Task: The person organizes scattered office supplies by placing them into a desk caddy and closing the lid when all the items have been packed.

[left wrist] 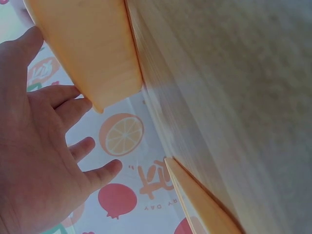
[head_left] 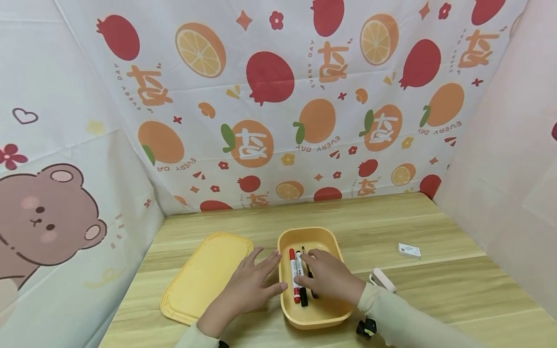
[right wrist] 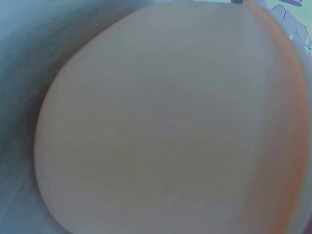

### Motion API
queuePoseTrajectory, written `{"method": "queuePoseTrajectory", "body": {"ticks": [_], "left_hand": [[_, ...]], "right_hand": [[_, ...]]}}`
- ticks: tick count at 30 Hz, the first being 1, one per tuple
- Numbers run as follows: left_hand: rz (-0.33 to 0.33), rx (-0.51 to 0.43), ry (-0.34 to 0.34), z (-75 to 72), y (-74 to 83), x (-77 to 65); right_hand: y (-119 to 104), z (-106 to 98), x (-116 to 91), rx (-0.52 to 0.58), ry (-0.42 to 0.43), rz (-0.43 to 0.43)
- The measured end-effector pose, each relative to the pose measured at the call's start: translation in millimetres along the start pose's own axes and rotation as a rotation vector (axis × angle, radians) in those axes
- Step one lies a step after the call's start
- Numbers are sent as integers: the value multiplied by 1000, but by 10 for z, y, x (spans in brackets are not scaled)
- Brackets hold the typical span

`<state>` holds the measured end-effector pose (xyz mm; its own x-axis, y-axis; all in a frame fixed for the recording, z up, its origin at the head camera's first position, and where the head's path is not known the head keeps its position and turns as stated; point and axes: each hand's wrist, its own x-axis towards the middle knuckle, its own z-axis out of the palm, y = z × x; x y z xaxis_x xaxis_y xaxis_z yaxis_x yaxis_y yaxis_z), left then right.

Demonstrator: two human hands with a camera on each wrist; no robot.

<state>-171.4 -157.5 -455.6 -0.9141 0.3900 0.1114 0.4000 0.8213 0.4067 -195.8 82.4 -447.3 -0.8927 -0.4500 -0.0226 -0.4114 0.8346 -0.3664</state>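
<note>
A yellow box (head_left: 315, 316) holds a red marker (head_left: 292, 261), a black marker (head_left: 303, 297) and a slim black pen (head_left: 311, 275), side by side. My right hand (head_left: 328, 278) reaches in over its right wall, thumb across the markers and fingers over the slim pen, which it partly hides. My left hand (head_left: 252, 285) spreads its fingers by the left wall; in the left wrist view, thumb and fingertips are right at the box's edge (left wrist: 92, 53). The box's pale wall (right wrist: 156, 117) fills the right wrist view, which leaves the right hand out.
A flat yellow lid (head_left: 204, 275) lies on the wood-grain table (head_left: 370, 217) left of the box. To the right are a pale pink stapler (head_left: 383, 280) and a small white box (head_left: 409, 250). Printed cloth (head_left: 270, 77) hangs behind and at both sides.
</note>
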Motion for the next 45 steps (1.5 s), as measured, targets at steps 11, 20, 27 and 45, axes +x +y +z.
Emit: {"method": "queuePoseTrajectory", "body": {"ticks": [11,20,27,45], "left_hand": [[-14,-4,6,10,-7,-2],[-17,0,10,17,-7,5],[-23,0,7,19,7,-1],[-19,11,11,26,3,7]], "right_hand": [[13,-105,-156,-50,97,-24],[130,-186,-232,-93,178,12],[285,-295,-334,-14,238,50],[743,-357,-661,170,388,185]]}}
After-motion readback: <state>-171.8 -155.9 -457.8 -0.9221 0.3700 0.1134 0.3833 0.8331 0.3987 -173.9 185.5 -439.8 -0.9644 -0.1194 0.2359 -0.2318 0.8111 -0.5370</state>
